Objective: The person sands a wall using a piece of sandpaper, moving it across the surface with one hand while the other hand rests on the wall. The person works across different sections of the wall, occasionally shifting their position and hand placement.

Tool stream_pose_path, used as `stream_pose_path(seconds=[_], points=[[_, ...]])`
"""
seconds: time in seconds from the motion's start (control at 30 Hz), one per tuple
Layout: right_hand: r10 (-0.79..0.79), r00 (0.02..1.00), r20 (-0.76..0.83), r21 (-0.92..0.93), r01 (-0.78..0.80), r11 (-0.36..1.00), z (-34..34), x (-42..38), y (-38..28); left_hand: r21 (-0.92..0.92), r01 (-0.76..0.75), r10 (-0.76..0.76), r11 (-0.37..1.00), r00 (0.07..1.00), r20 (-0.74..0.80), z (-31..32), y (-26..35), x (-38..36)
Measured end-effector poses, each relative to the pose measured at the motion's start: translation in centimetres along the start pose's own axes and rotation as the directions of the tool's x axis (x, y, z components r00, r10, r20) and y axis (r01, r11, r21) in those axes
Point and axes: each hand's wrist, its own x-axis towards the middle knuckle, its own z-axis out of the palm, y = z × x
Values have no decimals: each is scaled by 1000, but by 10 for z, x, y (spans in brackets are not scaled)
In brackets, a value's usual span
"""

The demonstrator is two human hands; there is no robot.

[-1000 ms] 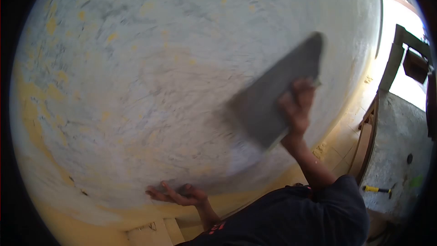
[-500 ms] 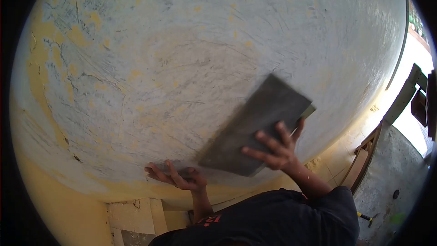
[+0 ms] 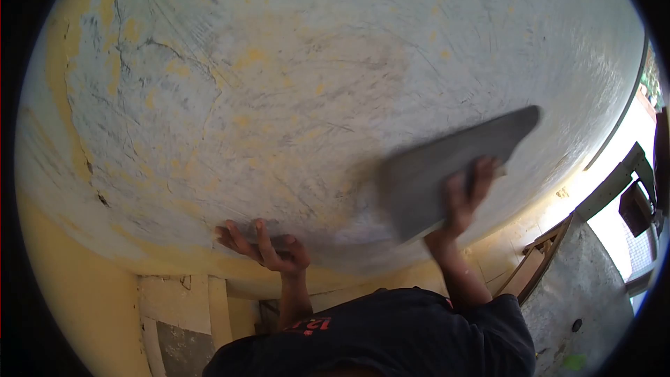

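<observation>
A large wall with pale grey-white coating and yellow patches fills most of the view. My right hand is spread over the back of a dark grey flat sheet, gripping its lower right side. The sheet lies against or very near the wall, blurred by motion, with its upper right corner curved. To the left, my left hand has its fingers apart, the tips at the lower part of the wall; nothing shows in it.
At the right stand a grey surface with a wooden edge and a dark bracket-like frame. A bright opening lies beyond the wall's right edge. Lower left, a whitish block adjoins a yellow wall.
My right hand and the sheet have moved right, and the sheet has turned so its long side lies flatter. My left hand has shifted slightly left and up in the view, which has moved too.
</observation>
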Motion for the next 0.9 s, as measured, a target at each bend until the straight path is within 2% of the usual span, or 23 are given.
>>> stream_pose_path(seconds=[0.03, 0.07, 0.1, 0.13, 0.17, 0.2, 0.23, 0.3, 0.33, 0.37, 0.4, 0.43, 0.47, 0.5, 0.67, 0.77, 0.8, 0.83, 0.9], points=[[-3, 1000, 7, -2, 3, 1000, -7, -9, -4, -4, 10, -10, 1000, 1000, 5, 1, 1, 0], [-355, 913, 201, -26, 367, 930, -13, -16, -8, -5, 13, -13, 1000, 1000, 6, 1, 3, -1], [-634, 673, 380, 23, 678, 734, -14, -20, -10, -19, 26, -26, 999, 1000, 6, 1, 4, -2], [-587, 725, 359, -24, 636, 771, -17, -22, 2, -29, 37, -37, 999, 999, 5, 1, 3, -2], [-588, 726, 357, -16, 634, 773, -15, -12, 3, -21, 37, -36, 999, 999, 6, 1, 3, -2], [-290, 947, 136, -53, 300, 953, -11, 6, 2, -7, 18, -18, 1000, 1000, -1, 2, 1, -2], [79, 993, -82, -6, -80, 997, -7, 17, 1, 8, 0, 0, 1000, 1000, -4, 0, 1, -2], [134, 985, -113, 10, -134, 991, -3, 9, -4, 23, 4, -4, 1000, 1000, 1, -1, 2, 0], [-182, 975, 126, -34, 187, 982, -7, -10, -3, 23, -3, 3, 1000, 1000, -1, 0, 3, 2], [-457, 815, 356, -3, 490, 872, -8, -17, -5, 19, -9, 9, 1000, 1000, -2, 0, 4, 2], [-660, 665, 349, -7, 706, 708, -6, -15, -2, 19, -7, 7, 1000, 1000, 0, 0, 4, 1], [-661, 667, 344, -8, 706, 708, -7, -12, 6, 24, -4, 4, 1000, 1000, 2, 0, 4, 1], [-425, 873, 240, -96, 457, 884, -12, -7, 17, 29, -6, 6, 1000, 1000, 1, 1, 2, 1], [-140, 983, 116, -145, 156, 977, -14, -5, 22, 23, -10, 10, 1000, 1000, -3, 1, 1, -1], [-150, 970, 191, -106, 173, 979, -15, -17, 19, -23, -25, 26, 999, 1000, 13, 0, 3, 2], [-392, 877, 278, -214, 455, 865, -24, -6, 32, -24, -12, 12, 1000, 1000, -15, 2, 3, 1], [-77, 993, 87, -191, 92, 977, -21, 2, 31, -20, -2, 2, 1000, 1000, 0, 2, 1, 0], [-78, 993, 93, -189, 95, 977, -13, 5, 25, -12, 9, -8, 1000, 1000, 18, -1, 0, -2], [104, 994, -34, 9, -103, 995, -4, 5, 14, -10, 13, -13, 1000, 1000, 10, -1, 1, -2]])
